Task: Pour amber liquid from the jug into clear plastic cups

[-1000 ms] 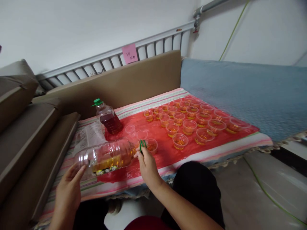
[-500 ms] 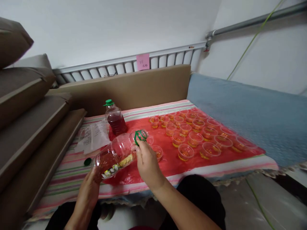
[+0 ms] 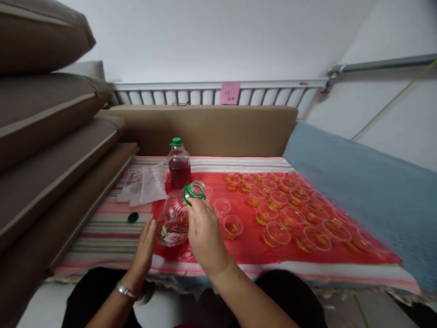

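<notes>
A clear plastic bottle (image 3: 175,216) with a green handle ring around its uncapped neck leans to the right over the red sheet. A little liquid shows low inside, and a printed label is on its lower side. My right hand (image 3: 205,234) is closed around the bottle just below the neck, its fingers on the green ring. Beside the lower left of the bottle, my left hand (image 3: 145,246) has its fingers stretched out; whether they touch the plastic I cannot tell. Left of the bottle lies a green cap (image 3: 133,217). A clear cup (image 3: 233,227) stands right of my right hand.
Several clear cups (image 3: 276,233) with yellow-orange liquid stand on the red sheet (image 3: 252,250). Behind is a capped bottle of dark red liquid (image 3: 180,171), with plastic bags (image 3: 148,184) beside it. Brown cushions (image 3: 44,150) are stacked left; a blue padded side (image 3: 362,177) rises right.
The bottle has gone from lying nearly sideways to more upright, its base lowered towards the red sheet. My left hand has loosened from its base and straightened its fingers. The view has shifted.
</notes>
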`<state>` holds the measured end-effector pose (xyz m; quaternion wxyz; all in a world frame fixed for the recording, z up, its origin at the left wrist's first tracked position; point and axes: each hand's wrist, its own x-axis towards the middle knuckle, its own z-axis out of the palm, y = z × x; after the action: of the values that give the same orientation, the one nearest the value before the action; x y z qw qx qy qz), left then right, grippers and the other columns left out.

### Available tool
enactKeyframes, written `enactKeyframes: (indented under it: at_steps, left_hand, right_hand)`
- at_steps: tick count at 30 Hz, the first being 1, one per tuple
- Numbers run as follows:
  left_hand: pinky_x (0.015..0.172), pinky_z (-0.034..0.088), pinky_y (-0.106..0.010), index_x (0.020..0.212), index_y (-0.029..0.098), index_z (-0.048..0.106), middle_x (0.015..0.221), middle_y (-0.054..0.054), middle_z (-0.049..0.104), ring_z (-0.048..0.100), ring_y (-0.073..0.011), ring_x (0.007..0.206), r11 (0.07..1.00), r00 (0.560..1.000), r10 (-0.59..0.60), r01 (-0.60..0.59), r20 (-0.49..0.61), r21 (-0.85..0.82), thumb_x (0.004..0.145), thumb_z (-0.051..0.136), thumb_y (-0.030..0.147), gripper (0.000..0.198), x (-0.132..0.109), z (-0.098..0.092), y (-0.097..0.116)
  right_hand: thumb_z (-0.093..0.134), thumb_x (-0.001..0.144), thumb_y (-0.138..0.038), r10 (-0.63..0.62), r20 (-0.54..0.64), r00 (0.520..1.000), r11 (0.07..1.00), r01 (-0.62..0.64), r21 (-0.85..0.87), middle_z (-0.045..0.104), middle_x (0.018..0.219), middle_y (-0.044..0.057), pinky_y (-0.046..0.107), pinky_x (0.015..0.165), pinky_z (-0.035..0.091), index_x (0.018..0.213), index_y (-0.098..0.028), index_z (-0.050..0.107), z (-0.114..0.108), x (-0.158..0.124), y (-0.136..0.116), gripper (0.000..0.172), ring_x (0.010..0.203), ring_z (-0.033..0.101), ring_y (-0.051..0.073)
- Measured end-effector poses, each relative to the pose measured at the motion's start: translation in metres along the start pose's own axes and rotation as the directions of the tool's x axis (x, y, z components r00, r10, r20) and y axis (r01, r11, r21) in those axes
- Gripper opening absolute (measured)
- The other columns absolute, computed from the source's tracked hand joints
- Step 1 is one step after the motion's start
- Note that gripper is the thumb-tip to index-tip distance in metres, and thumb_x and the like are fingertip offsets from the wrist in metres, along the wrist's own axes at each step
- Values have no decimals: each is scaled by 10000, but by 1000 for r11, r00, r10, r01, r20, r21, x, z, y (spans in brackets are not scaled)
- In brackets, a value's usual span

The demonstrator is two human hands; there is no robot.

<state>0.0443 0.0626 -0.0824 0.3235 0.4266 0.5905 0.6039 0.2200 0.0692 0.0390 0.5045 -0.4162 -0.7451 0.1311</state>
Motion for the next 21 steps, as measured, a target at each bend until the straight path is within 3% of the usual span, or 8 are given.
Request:
enactKeyframes:
  at_steps: [3, 5, 7, 10, 14, 16, 19, 21]
  left_hand:
    - [1180, 145, -451, 1405, 250, 386, 1554, -92, 295, 229, -290, 1433, 977, 976, 187, -196, 116, 80, 680, 729, 502, 841, 6, -4, 26]
    - [1170, 181, -469, 1443, 242, 307, 1572, -126, 227, 224, -310, 1432, 887, 895, 370, -421, 250, 191, 634, 786, 444, 961, 13, -4, 43]
    - [1149, 228, -496, 1441, 245, 298, 1538, -150, 287, 280, -314, 1410, 787, 834, 466, -544, 297, 291, 677, 762, 431, 913, 21, -4, 52]
    - [1126, 272, -514, 1412, 247, 339, 1444, -141, 426, 357, -315, 1367, 719, 824, 498, -567, 272, 402, 706, 739, 444, 835, 30, -10, 54]
    - [1118, 284, -528, 1419, 242, 328, 1435, -144, 429, 349, -333, 1366, 704, 828, 486, -560, 279, 436, 713, 727, 469, 842, 33, -20, 48]
    - [1117, 281, -539, 1425, 247, 321, 1427, -141, 436, 346, -342, 1365, 706, 829, 486, -560, 277, 434, 716, 720, 477, 846, 33, -22, 47]
    - [1118, 275, -545, 1415, 249, 338, 1399, -130, 462, 354, -345, 1358, 711, 833, 484, -553, 269, 435, 713, 721, 479, 832, 33, -21, 48]
    - [1122, 267, -543, 1408, 247, 347, 1387, -127, 469, 370, -339, 1348, 721, 842, 473, -539, 259, 436, 708, 722, 486, 829, 33, -19, 49]
  right_hand:
    - [379, 942, -144, -53, 68, 996, 998, 52, 24, 674, 958, 109, 391, 844, 481, 1065, -161, 615, 10, 4, -13, 267, 926, 604, 230]
    - [383, 937, -142, -89, 103, 991, 995, 84, 45, 671, 997, 109, 412, 873, 480, 1094, -172, 615, 15, 6, -23, 282, 969, 597, 235]
    - [389, 933, -142, -124, 105, 987, 990, 116, 76, 656, 1078, 106, 429, 920, 470, 1139, -187, 605, 15, 6, -26, 302, 1040, 579, 233]
    - [417, 937, -176, -123, 69, 990, 991, 119, 55, 625, 1172, 92, 420, 972, 454, 1189, -223, 586, 1, -8, -6, 307, 1108, 556, 217]
    - [472, 929, -254, 136, 36, 990, 963, -124, -237, 668, 1006, 86, 382, 856, 508, 1075, -218, 645, -35, -54, 66, 229, 965, 632, 228]
    - [527, 902, -288, 338, 69, 938, 838, -267, -475, 679, 961, 99, 364, 730, 526, 1072, -204, 658, -51, -77, 102, 230, 883, 663, 254]
    - [569, 884, -319, 563, 122, 818, 634, -332, -699, 690, 926, 114, 321, 604, 498, 1186, -205, 626, -58, -96, 134, 327, 778, 687, 257]
    - [574, 880, -297, 604, 151, 783, 610, -331, -720, 692, 948, 113, 294, 578, 482, 1188, -215, 626, -53, -100, 144, 323, 757, 691, 239]
